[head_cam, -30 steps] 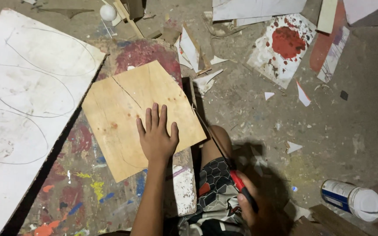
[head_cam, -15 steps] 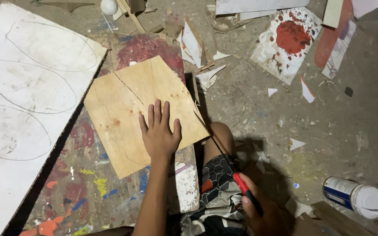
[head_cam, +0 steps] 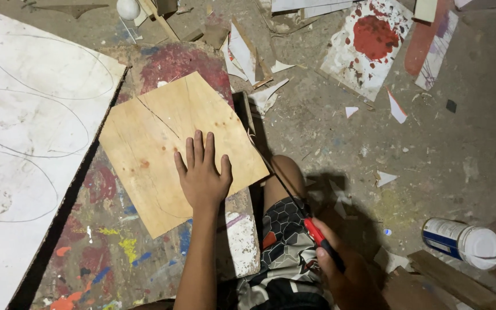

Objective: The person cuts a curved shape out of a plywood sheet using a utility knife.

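Observation:
My left hand [head_cam: 202,172] lies flat, fingers spread, on a plywood sheet [head_cam: 162,126] with a curved pencil line and a crack drawn across it. The sheet rests on a paint-splattered board [head_cam: 104,241]. My right hand [head_cam: 340,275] grips the red handle of a thin-bladed saw [head_cam: 311,227]. Its dark blade runs up and left to the plywood's right edge, above my knee [head_cam: 285,175].
A large white board [head_cam: 24,126] with drawn curved outlines lies at left. A white and blue canister [head_cam: 460,241] lies on its side at lower right. A red-splashed white panel [head_cam: 368,46], paper scraps and wood offcuts litter the dusty floor.
The view has shifted slightly; my left hand stays pressed on the plywood. My right hand with the saw has drifted a little down and right.

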